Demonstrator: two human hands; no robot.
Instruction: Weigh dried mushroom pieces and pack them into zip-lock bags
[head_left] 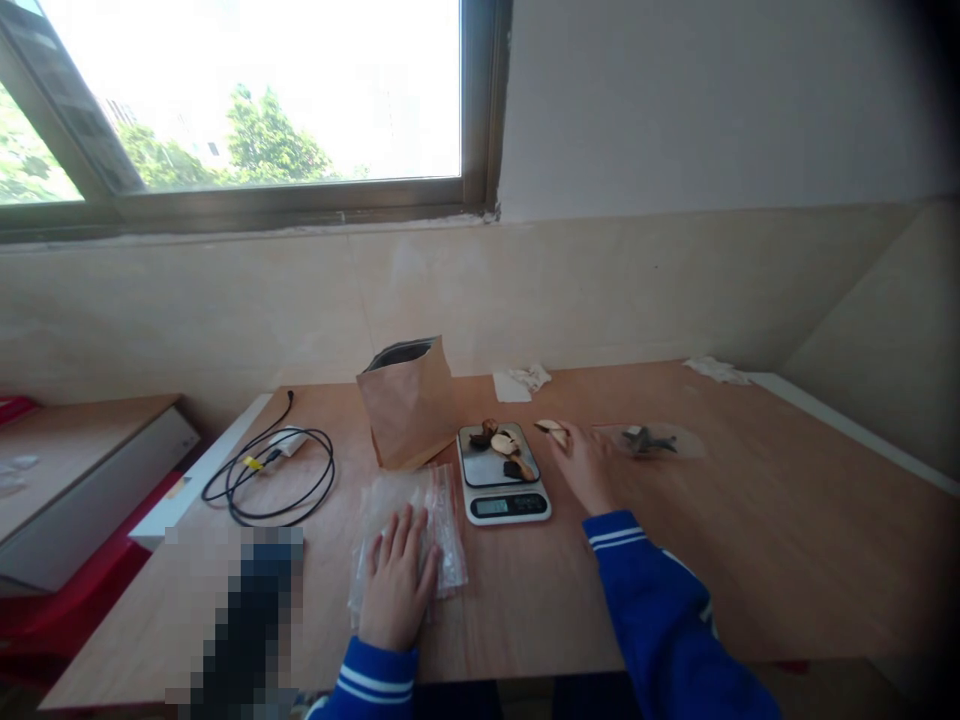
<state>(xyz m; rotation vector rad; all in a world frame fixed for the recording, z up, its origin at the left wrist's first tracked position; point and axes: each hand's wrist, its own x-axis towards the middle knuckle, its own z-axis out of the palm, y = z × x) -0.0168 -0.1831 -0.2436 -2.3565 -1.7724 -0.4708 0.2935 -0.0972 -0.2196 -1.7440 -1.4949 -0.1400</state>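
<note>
My left hand (399,580) lies flat with fingers spread on a stack of clear plastic zip bags (442,540). Between my hands stands a white digital kitchen scale (510,505). Several dried slices (505,443), pale and dark brown, rest on its metal plate. Just right of the plate, my right hand (583,460) pinches a pale dried slice with a dark edge (552,430), held off the scale. Farther right lies a clear bag with dark dried pieces (649,441) inside.
An open brown paper bag (409,410) stands behind the plastic bags. A coiled black cable (262,515) with a white plug lies at left, near a pixelated dark object (251,620). Crumpled tissue (531,377) and white scraps (716,370) lie along the back edge by the wall.
</note>
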